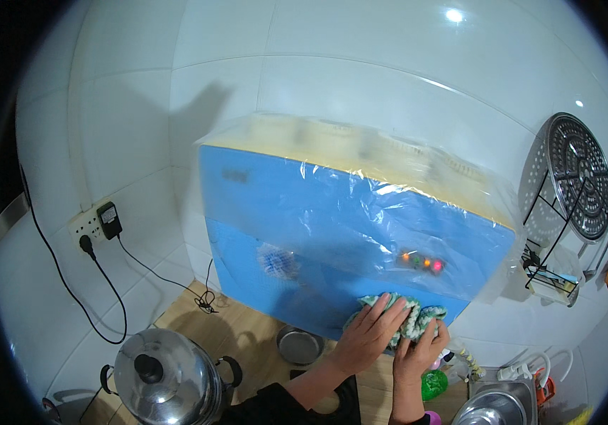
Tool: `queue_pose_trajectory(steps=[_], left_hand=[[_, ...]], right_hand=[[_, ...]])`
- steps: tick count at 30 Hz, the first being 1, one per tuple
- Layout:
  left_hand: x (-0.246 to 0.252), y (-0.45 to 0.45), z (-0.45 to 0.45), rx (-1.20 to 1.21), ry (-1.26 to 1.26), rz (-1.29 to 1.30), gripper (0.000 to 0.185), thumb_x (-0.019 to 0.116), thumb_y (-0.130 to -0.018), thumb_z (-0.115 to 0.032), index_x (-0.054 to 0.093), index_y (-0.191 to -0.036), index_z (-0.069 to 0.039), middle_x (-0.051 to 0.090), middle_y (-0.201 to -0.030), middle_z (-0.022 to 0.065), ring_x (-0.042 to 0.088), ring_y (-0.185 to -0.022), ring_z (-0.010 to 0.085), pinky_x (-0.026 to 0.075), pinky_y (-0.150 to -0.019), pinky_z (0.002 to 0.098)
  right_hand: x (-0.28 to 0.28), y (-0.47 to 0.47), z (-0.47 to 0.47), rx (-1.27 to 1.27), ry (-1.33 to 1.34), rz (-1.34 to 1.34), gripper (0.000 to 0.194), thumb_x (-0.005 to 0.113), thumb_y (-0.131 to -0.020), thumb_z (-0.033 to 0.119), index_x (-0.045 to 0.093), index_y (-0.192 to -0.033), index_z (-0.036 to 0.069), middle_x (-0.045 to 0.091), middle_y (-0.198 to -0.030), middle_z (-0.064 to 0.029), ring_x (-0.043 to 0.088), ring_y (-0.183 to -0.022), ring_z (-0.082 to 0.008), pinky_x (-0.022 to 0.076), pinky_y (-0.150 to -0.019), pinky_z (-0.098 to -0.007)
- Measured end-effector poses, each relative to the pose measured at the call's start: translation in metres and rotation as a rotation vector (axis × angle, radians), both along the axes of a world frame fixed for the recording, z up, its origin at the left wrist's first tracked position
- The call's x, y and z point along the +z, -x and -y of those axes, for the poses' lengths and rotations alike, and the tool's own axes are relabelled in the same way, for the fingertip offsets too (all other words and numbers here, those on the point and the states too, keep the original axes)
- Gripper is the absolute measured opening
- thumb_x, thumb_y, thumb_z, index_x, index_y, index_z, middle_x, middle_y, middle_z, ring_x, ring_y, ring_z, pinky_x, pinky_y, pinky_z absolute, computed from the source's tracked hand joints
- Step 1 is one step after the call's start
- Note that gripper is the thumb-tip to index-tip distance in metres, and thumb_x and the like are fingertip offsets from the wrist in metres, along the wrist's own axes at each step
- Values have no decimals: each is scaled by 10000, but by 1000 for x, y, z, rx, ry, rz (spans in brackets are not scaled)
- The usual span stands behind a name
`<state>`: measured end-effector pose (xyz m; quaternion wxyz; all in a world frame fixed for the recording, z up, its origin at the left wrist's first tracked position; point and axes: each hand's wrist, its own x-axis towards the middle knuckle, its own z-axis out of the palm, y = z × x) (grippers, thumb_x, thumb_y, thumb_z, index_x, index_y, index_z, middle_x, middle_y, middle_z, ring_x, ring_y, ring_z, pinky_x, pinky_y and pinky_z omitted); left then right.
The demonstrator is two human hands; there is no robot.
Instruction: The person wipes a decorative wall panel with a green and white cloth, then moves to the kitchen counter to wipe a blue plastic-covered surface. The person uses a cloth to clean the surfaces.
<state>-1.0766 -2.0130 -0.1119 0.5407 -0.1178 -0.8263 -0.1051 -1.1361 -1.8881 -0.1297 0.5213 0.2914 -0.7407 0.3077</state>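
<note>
A blue box-shaped appliance (283, 207), its upper part wrapped in clear plastic, stands against the tiled wall. Glowing orange, green and red lights (422, 263) show through the plastic near its lower right. Both hands are at its lower right edge on a crumpled green and white cloth (415, 319). My left hand (370, 337) lies over the left part of the cloth with its fingers extended against it. My right hand (421, 350) grips the right part of the cloth between thumb and fingers. What lies under the cloth is hidden.
A lidded steel pot (168, 372) stands at lower left, a round metal pan (300, 344) below the appliance. Cords hang from a wall socket (89, 228). A perforated steamer plate (580, 175) sits in a black wire rack at right, above a sink (530, 393). A green bundle (434, 384) lies beside my right wrist.
</note>
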Motion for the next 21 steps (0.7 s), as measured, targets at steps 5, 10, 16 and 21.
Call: queue_pose_trajectory(steps=[5,10,16,21], left_hand=[[-51,9,-3,26,10,111,453,530,-860,-26,467,-1308,-33,296,-1440,64,292,-1329,288,419,-934,407],[-107,5,4,87,62,192,454,520,-867,-14,468,-1316,-54,257,-1471,65,274,-1340,294,442,-886,407],[-56,4,19,85,-13,-1,457,497,-866,-9,466,-1320,-49,275,-1464,88,294,-1328,332,420,-919,466],[-29,-8,39,242,-158,-73,393,490,-867,-37,517,-1257,-5,332,-1433,126,331,-1297,399,358,-966,549]], right_hand=[[-28,-5,-2,67,-81,128,480,627,-748,54,471,-1190,-51,462,-1117,-229,458,-991,-387,378,-840,-439],[-64,-8,-12,103,-171,165,533,645,-686,5,484,-1191,-45,481,-1110,-226,466,-958,-385,383,-827,-436],[-23,-13,13,69,-9,85,552,620,-685,0,466,-1211,-65,446,-1172,-255,445,-1024,-403,372,-870,-454],[17,-19,48,191,-119,62,585,616,-632,-13,496,-1203,-47,464,-1169,-240,451,-1040,-401,361,-875,-444]])
